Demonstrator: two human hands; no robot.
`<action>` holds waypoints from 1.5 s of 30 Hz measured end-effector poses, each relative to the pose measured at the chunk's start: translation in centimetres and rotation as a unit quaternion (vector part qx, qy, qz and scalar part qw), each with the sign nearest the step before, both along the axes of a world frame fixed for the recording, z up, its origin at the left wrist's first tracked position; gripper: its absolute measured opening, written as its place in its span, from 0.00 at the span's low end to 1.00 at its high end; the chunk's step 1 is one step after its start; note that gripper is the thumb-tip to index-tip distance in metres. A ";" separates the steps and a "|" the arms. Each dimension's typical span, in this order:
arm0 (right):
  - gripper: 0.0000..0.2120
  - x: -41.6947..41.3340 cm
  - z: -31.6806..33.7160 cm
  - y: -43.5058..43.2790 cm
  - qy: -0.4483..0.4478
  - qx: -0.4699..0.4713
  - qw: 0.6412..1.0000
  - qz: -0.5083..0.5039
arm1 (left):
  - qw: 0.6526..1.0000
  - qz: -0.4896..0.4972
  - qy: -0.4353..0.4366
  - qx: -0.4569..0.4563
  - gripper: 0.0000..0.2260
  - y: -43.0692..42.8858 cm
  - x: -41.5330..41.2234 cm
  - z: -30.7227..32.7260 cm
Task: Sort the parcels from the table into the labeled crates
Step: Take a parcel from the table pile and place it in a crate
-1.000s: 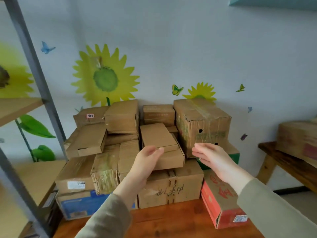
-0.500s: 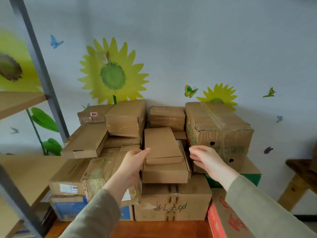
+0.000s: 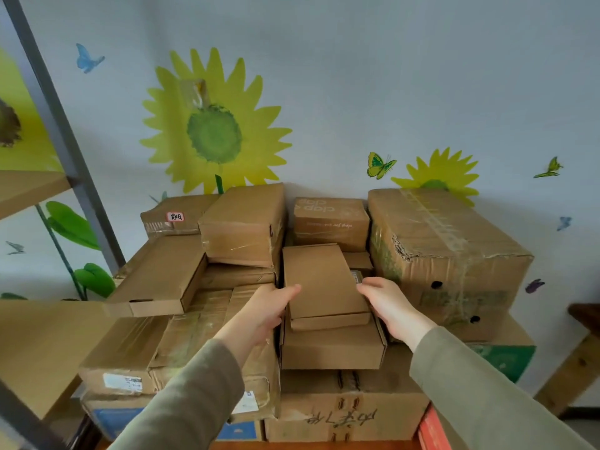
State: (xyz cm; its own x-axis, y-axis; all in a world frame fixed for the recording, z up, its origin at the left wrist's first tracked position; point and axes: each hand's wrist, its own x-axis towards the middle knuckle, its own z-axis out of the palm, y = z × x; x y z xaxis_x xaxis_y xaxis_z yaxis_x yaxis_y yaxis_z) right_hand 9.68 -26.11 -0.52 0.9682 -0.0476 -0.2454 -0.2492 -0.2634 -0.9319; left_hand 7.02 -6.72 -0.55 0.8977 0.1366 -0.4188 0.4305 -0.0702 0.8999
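1. Both hands have closed in over the last half second. The right hand [image 3: 388,306], earlier apart from the flat parcel [image 3: 319,280], now meets its right edge, and the left hand [image 3: 259,315] has moved further along its left edge.
2. Left hand grips the flat parcel: its thumb lies across the top, and its fingers are hidden down the side.
3. Right hand holds the opposite side with its fingers curled against it.
4. The flat parcel tops a column of three, lying on a plain carton [image 3: 331,347] that sits on a handwritten carton [image 3: 347,414].
5. At least a dozen cardboard parcels make up the pile against the wall. One big taped carton [image 3: 448,254] stands just right of the column.
6. On the wall are two whole sunflowers, a large sunflower [image 3: 214,134] and a small sunflower [image 3: 438,177], and six butterflies [image 3: 380,164].
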 end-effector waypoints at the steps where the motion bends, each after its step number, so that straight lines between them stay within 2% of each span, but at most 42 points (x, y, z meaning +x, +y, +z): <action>1: 0.21 0.1 -0.2 0.2 0.003 -0.008 1.000 -0.002 | 1.000 -0.007 0.001 0.002 0.32 0.1 0.4 -0.2; 8: 0.19 0.2 -0.9 0.6 0.000 -0.026 1.000 -0.014 | 0.998 -0.001 -0.036 0.043 0.20 -0.1 1.3 -1.1; 12: 0.17 -0.3 -0.4 0.2 -0.010 -0.007 1.000 -0.023 | 0.997 0.011 -0.065 0.038 0.19 -0.1 0.9 -0.9; 18: 0.19 -1.1 1.4 -0.1 -0.053 0.031 0.998 -0.033 | 0.994 0.040 -0.096 -0.037 0.16 -0.8 -0.1 1.3; 24: 0.22 -1.3 3.7 -0.5 -0.091 0.035 0.995 -0.011 | 0.974 0.074 -0.143 -0.157 0.15 -1.1 -1.3 4.0; 27: 0.22 -2.0 5.0 -0.1 -0.118 0.006 0.993 0.010 | 0.960 0.079 -0.170 -0.207 0.10 -1.2 -2.1 5.4; 30: 0.22 -2.6 6.5 0.3 -0.151 -0.037 0.987 0.050 | 0.954 0.063 -0.195 -0.218 0.04 -1.4 -3.0 6.9; 33: 0.19 -3.1 7.9 1.2 -0.183 -0.079 0.976 0.087 | 0.952 0.067 -0.220 -0.201 0.05 -1.8 -3.3 7.9; 36: 0.19 -3.1 9.2 2.2 -0.198 -0.078 0.972 0.096 | 0.947 0.081 -0.252 -0.183 0.12 -2.8 -3.5 8.7; 41: 0.16 -3.2 11.0 3.7 -0.148 0.059 0.978 0.131 | 0.941 0.032 -0.329 -0.073 0.23 -4.5 -3.8 8.9; 42: 0.15 -3.3 11.3 3.8 -0.142 0.080 0.978 0.127 | 0.937 0.016 -0.346 -0.039 0.22 -4.8 -3.8 9.1; 45: 0.17 -2.9 11.5 3.6 -0.138 0.147 0.974 0.101 | 0.920 -0.040 -0.389 0.033 0.14 -5.6 -4.1 9.7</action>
